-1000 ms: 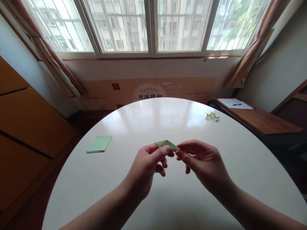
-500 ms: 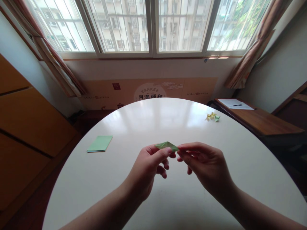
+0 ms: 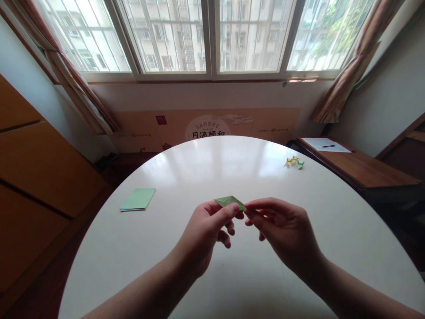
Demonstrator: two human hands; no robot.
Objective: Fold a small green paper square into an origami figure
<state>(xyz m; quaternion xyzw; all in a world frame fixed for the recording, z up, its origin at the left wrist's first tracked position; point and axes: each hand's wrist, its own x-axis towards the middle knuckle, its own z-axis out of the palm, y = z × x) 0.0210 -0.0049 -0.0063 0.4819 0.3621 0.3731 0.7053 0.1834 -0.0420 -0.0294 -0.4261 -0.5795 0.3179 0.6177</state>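
A small piece of folded green paper (image 3: 229,201), diamond-like in outline, is held above the white table. My left hand (image 3: 209,226) grips it, thumb lying on top and fingers underneath. At the paper's right tip, my right hand (image 3: 282,223) pinches the corner between thumb and forefinger. The other fingers of both hands are loosely curled. The underside of the paper is hidden by the left fingers.
A stack of green paper sheets (image 3: 138,199) lies on the round white table (image 3: 212,279) at left. Several small folded yellow and green paper figures (image 3: 294,162) sit at the far right. Beyond stands a wooden desk (image 3: 375,166) with a white sheet (image 3: 323,144) and a pen (image 3: 328,146).
The folded paper has tilted slightly, its right tip shifting a little left and down. My right hand has moved slightly left with it, while my left hand is almost still.
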